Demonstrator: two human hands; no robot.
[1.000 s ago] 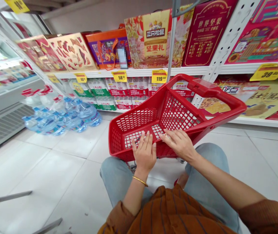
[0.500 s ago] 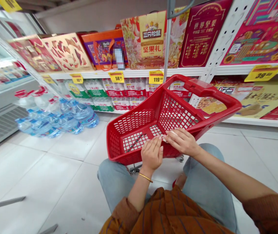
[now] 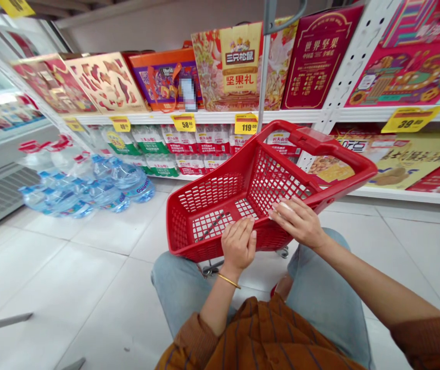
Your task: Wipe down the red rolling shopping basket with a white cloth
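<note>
two hands were noted in the head view, the only view on record, both at the near rim of a red cart (image 3: 270,236). with 12 o'clock taken as straight ahead of the wearer, the cart stood at 12, between the knees (image 3: 172,275) and the shelf (image 3: 220,118), its handle (image 3: 318,140) toward 1 o'clock. the left hand (image 3: 238,245) had its fingers together, bent over the rim, thumb apart. the right hand (image 3: 296,222) lay at 2 o'clock from it, fingers close together over the same rim. whether either gripped or merely rested could not be told.

risks, as judged: a wheel (image 3: 282,252) showed underneath, so uneven pressure could have set the cart rolling; a shove toward 10 o'clock might have sent it against the water bottles (image 3: 129,179); weight on the near rim alone could have tipped it toward 6 o'clock, onto the knees.

condition: glossy red, apparently plastic; walls and floor pierced in a grid; a dark bar showed at the floor grid, inside or beneath unclear; no crack visible.
</note>
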